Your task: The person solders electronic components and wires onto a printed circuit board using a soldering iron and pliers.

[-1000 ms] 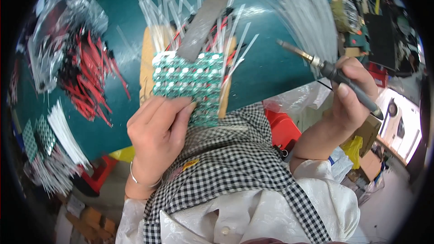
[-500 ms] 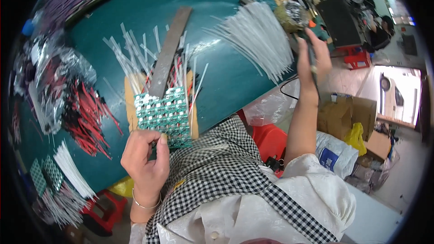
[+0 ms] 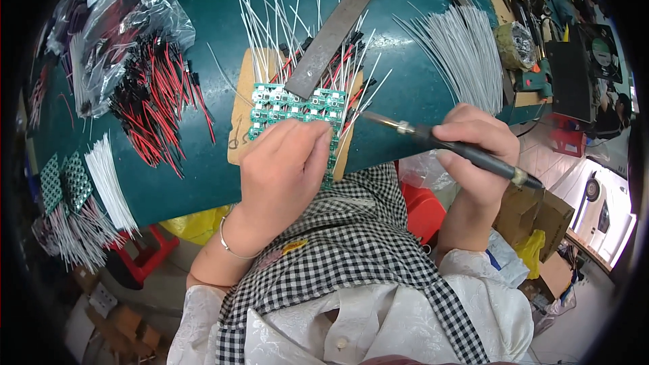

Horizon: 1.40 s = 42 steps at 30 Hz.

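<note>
My right hand (image 3: 481, 136) grips a soldering iron (image 3: 488, 161) by its dark handle. The tip points left, close to the right edge of a green circuit board panel (image 3: 297, 99). Over the panel's lower part is my left hand (image 3: 284, 165), thumb and fingers pinched together; whatever is between them is hidden. The panel rests on a brown board (image 3: 239, 118), which has dark marks on it. A flat dark bar (image 3: 338, 32) lies slantwise across the panel's far edge. Thin white strands and red and black wires stick out from beneath it.
Red and black wires (image 3: 157, 105) lie left, beside a clear plastic bag (image 3: 152, 10). Pale strands (image 3: 466, 54) spread at the right, near a wire spool (image 3: 515, 46). A white bundle (image 3: 108, 179) and small green boards (image 3: 76, 179) sit lower left. A red stool (image 3: 420, 211) stands below.
My right hand has come in from the far right, bringing the soldering iron beside the panel. My left hand has moved further over the panel. The whole view has shifted.
</note>
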### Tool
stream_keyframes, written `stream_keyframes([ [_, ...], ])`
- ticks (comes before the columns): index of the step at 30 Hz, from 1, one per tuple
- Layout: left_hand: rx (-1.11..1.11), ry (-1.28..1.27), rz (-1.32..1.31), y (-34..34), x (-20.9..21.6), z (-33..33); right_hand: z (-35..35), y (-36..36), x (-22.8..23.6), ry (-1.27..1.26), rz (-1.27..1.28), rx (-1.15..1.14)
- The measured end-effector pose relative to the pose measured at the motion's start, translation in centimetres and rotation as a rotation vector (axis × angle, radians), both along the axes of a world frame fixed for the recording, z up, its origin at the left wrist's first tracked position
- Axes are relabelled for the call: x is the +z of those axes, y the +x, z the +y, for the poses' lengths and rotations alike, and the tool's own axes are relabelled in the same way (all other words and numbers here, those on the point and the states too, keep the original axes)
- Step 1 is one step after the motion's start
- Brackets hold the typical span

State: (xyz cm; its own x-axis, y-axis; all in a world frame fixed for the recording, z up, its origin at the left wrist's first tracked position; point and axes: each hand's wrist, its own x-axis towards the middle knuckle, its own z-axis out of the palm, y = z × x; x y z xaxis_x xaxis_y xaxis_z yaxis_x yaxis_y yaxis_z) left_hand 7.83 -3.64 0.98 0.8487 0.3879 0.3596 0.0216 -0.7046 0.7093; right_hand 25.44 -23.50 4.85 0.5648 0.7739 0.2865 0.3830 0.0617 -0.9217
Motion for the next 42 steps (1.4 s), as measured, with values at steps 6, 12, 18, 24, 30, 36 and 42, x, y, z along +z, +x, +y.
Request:
stream_keyframes([
  [6,0.012,0.004,0.008,0.8,-0.4,-0.2,1.0,0.8,-0.8,-0.066,-0.015,0.099],
  [12,-0.012,0.044,0.099,0.6,-0.3,-0.1,1.8,1.0,-0.7,-0.117,0.003,0.124],
  [18,-0.013,0.064,0.09,0.8,-0.5,-0.2,2.2,1.0,-0.2,-0.143,-0.007,0.138],
  [24,-0.017,0.066,0.109,0.6,-0.3,-0.1,2.6,0.7,0.4,-0.144,-0.057,0.176],
  [30,-0.022,0.03,0.045,0.1,0.4,0.4,2.4,1.3,2.1,-0.196,-0.164,0.231],
  [36,0.119,-0.023,0.099,-3.4,1.5,2.1,2.1,1.0,1.8,-0.145,0.038,-0.07],
  [42,0.304,-0.109,0.139,-6.5,1.2,3.0,7.4,0.8,-0.1,-0.224,-0.131,-0.068],
])
